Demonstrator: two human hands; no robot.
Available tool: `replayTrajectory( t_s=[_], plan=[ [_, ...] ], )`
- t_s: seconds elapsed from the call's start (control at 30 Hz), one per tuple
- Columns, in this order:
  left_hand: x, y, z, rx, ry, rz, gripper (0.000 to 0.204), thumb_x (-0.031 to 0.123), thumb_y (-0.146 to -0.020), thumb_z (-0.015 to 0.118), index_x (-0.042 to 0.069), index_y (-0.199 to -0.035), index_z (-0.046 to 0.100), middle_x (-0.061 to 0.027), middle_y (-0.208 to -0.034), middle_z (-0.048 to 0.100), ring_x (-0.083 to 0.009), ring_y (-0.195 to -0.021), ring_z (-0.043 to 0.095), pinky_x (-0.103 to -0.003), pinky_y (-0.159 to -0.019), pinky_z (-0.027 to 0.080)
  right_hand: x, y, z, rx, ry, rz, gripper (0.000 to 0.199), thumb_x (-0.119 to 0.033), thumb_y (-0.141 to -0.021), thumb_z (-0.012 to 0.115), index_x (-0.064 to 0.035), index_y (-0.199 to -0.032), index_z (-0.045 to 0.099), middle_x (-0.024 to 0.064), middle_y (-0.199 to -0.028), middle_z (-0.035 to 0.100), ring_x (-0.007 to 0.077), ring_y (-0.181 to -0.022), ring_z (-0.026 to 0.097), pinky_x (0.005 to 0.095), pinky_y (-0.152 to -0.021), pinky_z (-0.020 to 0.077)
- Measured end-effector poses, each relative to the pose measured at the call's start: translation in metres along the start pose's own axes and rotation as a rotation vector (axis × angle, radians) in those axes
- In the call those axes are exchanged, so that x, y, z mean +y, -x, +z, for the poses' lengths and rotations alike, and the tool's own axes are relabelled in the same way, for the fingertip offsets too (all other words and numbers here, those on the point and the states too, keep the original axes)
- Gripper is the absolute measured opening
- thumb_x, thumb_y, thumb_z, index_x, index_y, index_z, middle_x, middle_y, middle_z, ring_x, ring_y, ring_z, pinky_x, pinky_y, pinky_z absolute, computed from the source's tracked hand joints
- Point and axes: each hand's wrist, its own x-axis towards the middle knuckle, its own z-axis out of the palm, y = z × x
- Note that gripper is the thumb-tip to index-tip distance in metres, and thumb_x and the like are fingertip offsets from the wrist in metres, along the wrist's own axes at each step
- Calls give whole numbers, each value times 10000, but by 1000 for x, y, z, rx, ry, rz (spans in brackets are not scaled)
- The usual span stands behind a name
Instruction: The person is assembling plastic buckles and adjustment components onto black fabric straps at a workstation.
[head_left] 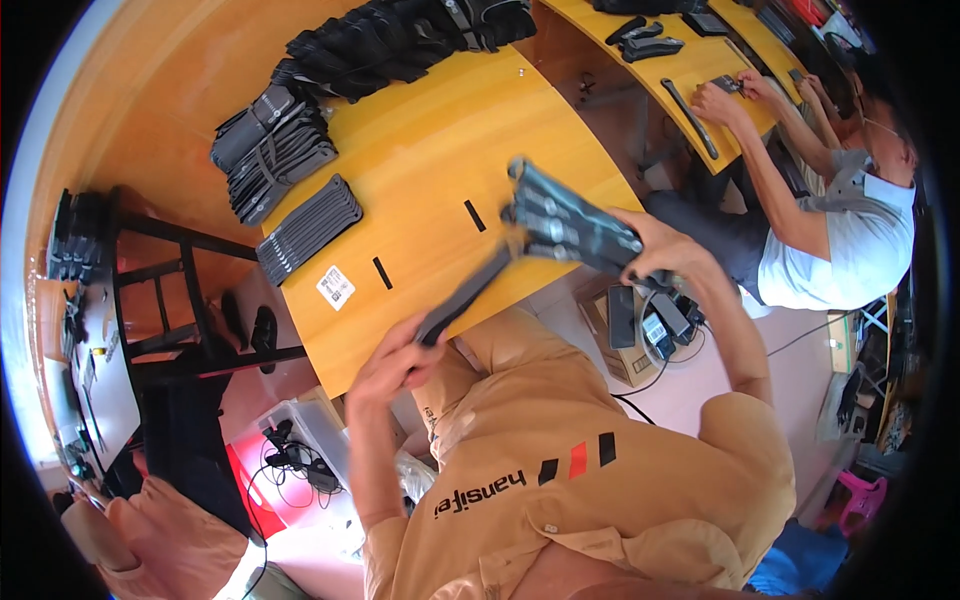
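Mid-handling: right hand (pixel 655 250) clamped round a bundle of grey strips (pixel 570 215) over the table's (pixel 420 160) near edge, left hand (pixel 395 365) pinching one dark strip's (pixel 465 295) end; next move prob needs steady grip w/ both

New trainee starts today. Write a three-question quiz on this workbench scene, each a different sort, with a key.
1. True or false: the right hand holds a bundle of grey pieces above the wooden table.
2. What does the left hand grip?
A. a dark strap
B. a cardboard box
C. a cable
3. Fill in: stacks of black pieces lie on the table's ____ side.

Key: 1 true; 2 A; 3 left.
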Motion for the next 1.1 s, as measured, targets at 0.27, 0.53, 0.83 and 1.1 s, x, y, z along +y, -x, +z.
replayTrajectory(
  t_s=[0.27, 0.53, 0.83, 1.1],
  plan=[
    [0, 136, -47, 520, 46, 196, 223, 82, -699, 508, 21, -907, 454, -31, -588, 411, -77, -359, 335, -211, -317, 254, -22, 19, -41, 279, 78, 172, 617, -84, -520, 643, -2, -1108, 475, 57, -918, 531, 118, -891, 497, 216, -785, 387],
    [-47, 68, -20, 437, 423, 506, 413, 400, -885, 417, 17, -1023, 483, -45, -553, 422, -104, -402, 360, -223, -358, 301, 11, -110, -18, 660, 490, 4, 717, -296, -626, 701, -6, -1223, 431, 191, -1073, 540, 294, -1030, 520, 326, -877, 403],
    [-54, 18, 12, 452, 517, 489, 328, 265, -912, 498, 32, -1139, 460, -129, -881, 621, -165, -722, 597, -280, -614, 510, 9, -104, 4, 989, 958, -108, 632, -421, -751, 658, -40, -1224, 485, 183, -1104, 502, 353, -1099, 454, 402, -894, 396],
    [-35, -3, 19, 495, 476, 533, 217, 192, -924, 501, 58, -1083, 439, -176, -947, 630, -145, -707, 631, -241, -594, 548, -50, -46, 131, 174, 542, -741, 333, -39, -687, 699, -28, -1011, 620, 110, -887, 582, 243, -824, 581, 313, -707, 469]
  ],
)
